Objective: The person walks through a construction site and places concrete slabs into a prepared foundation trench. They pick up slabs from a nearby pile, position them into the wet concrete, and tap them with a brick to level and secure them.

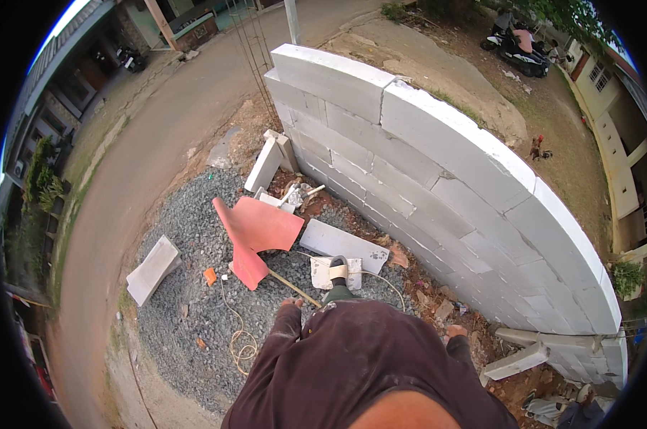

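Observation:
My left hand (pixel 292 304) hangs low beside a thin wooden stick (pixel 293 287); only its fingers show past the dark sleeve, and whether they grip anything is unclear. On my other side, my right hand (pixel 455 331) hangs near the block wall (pixel 423 193), its fingers mostly hidden. The stick runs out from under a bent pink sheet (pixel 255 229) lying on grey gravel (pixel 188 207). A foot in a sandal (pixel 338 268) rests on a stained white slab (pixel 320 275). Behind that lies a long pale block (pixel 345 243).
Loose blocks lie on the gravel at left (pixel 154 268) and by the wall's near end (pixel 516 361). A pale cord (pixel 243 347) coils near my left arm. Steel rods (pixel 250 57) stand at the wall's far end. Beyond are a road (pixel 130 164), a motorcycle (pixel 520 57) and people.

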Demonstrator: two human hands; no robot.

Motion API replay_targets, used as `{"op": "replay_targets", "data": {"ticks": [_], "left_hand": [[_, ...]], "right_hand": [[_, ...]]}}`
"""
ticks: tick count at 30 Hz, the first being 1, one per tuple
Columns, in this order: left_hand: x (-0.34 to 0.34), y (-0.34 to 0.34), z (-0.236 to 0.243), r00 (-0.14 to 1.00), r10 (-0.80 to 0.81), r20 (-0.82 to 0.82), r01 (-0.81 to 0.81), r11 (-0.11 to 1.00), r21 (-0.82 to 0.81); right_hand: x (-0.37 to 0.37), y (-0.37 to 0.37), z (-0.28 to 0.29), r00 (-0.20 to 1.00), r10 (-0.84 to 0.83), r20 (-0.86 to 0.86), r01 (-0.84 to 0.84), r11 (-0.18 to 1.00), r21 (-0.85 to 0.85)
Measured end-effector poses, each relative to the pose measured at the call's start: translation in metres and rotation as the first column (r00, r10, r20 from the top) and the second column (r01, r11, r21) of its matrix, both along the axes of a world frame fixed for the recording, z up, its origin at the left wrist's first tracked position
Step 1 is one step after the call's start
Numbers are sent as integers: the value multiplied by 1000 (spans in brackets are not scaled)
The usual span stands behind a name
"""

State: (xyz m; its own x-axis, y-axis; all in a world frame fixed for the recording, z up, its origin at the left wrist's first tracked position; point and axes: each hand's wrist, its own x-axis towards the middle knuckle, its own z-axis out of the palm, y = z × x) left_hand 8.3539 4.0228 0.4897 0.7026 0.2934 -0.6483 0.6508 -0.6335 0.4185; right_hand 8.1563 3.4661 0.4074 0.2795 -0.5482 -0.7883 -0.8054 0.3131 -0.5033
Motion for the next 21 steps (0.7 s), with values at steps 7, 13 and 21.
{"op": "replay_targets", "data": {"ticks": [7, 13, 21], "left_hand": [[2, 65, -13, 995, 97, 21, -99, 983, 152], [-16, 77, -8, 985, 168, 37, -171, 978, 121], [-150, 72, 33, 922, 385, -27, -382, 920, 88]], "right_hand": [[132, 25, 27, 965, 257, 52, -248, 958, -147], [158, 29, 25, 941, 292, 172, -269, 952, -146], [89, 42, 48, 604, 785, -138, -791, 570, -221]]}}
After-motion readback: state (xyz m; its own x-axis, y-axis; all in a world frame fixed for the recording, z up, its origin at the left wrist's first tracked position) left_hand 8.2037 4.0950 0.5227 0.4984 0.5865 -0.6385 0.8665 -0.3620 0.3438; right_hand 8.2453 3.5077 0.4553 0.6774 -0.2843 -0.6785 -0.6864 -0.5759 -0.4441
